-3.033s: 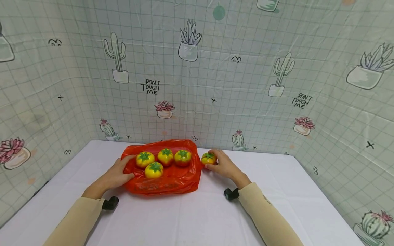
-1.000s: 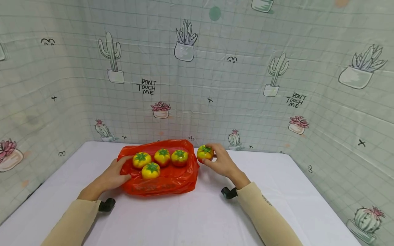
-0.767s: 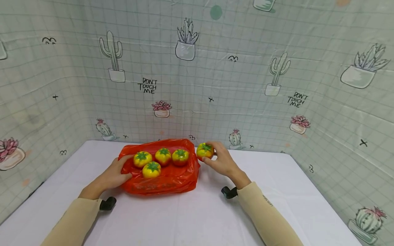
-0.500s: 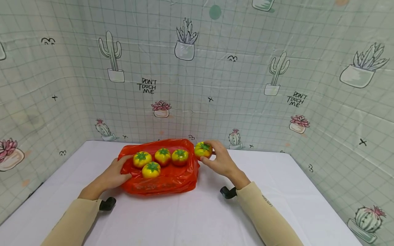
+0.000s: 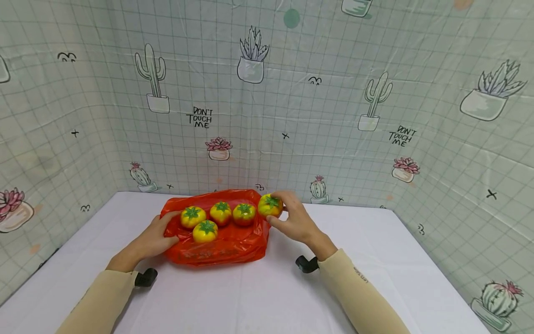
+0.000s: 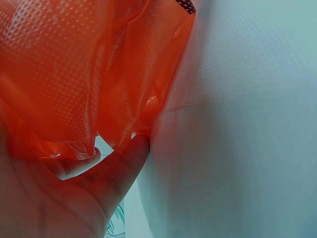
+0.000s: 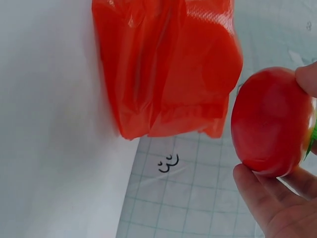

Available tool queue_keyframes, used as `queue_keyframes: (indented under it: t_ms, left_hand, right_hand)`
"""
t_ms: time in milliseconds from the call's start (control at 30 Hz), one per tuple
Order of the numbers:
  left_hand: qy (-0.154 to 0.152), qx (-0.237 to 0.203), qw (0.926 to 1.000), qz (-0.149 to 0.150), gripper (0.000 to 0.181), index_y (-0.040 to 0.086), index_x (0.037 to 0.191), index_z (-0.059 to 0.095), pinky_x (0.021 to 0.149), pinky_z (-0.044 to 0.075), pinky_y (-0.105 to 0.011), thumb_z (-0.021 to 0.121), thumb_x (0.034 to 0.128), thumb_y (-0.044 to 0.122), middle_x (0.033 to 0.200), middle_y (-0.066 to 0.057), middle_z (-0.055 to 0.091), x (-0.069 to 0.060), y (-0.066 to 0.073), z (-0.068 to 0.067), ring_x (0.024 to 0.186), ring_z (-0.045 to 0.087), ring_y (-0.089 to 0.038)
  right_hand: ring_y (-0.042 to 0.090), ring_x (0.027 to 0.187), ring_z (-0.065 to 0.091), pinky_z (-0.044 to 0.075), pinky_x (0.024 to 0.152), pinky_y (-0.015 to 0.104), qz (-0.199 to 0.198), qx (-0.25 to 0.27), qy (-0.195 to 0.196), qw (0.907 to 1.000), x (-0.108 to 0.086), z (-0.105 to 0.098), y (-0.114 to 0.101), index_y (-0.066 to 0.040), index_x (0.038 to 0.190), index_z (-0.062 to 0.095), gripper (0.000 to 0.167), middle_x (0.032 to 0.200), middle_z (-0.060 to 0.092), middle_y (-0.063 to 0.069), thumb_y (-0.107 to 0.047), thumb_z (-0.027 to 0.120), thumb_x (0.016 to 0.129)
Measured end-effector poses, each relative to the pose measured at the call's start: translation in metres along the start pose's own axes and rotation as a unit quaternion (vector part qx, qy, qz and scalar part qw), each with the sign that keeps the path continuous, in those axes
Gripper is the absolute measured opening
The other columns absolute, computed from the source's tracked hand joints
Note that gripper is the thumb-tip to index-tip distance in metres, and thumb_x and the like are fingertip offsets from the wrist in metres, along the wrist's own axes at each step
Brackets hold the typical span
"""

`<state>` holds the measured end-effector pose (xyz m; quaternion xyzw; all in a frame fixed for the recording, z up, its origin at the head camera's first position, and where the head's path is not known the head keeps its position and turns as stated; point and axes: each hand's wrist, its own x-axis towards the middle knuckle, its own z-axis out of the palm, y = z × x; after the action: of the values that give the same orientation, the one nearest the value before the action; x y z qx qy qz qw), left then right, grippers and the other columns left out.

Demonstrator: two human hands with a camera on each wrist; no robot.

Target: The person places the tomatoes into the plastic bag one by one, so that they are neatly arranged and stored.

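A red plastic bag (image 5: 246,248) lies spread on the table in a squarish, tray-like shape. Several yellow-and-red tomatoes with green leafy tops sit in it, among them a front tomato (image 5: 205,231) and a left tomato (image 5: 193,217). My right hand (image 5: 294,218) grips another tomato (image 5: 270,206) between thumb and fingers, raised beside the bag's right rim. In the right wrist view that tomato's smooth red underside (image 7: 270,121) faces the camera. My left hand (image 5: 155,235) rests against the bag's left side, thumb and fingers spread; the bag hides some fingertips.
White cloth covers the table (image 5: 221,301). Behind and at both sides stands a grid-patterned curtain (image 5: 267,106) with printed cacti. A small black wrist camera (image 5: 146,277) sits on the left sleeve, another black wrist camera (image 5: 307,264) on the right.
My right hand has lifted the tomato off the table and moved it left, up to the bag's right rim. The left hand stays at the bag's left side.
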<state>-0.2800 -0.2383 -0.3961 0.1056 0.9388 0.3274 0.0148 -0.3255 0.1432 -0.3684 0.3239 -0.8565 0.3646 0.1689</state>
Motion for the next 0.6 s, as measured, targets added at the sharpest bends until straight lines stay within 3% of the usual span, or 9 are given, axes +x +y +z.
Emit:
queue_keyframes:
  t_ms: [600]
  left_hand:
    - [0.002,-0.002,1.0,-0.005,0.073,0.003,0.144,0.026,0.09,0.046,-0.06,0.064,0.0822,0.014,0.133,-0.031,0.032,0.0,0.001,0.001,0.119,0.038,-0.05]
  right_hand:
    - [0.013,0.112,0.049,0.051,0.091,0.032,-0.012,0.016,-0.032,0.9993,0.001,0.012,-0.016,-0.018,0.127,0.049,0.049,0.129,0.046,-0.001,-0.02,0.07,0.083]
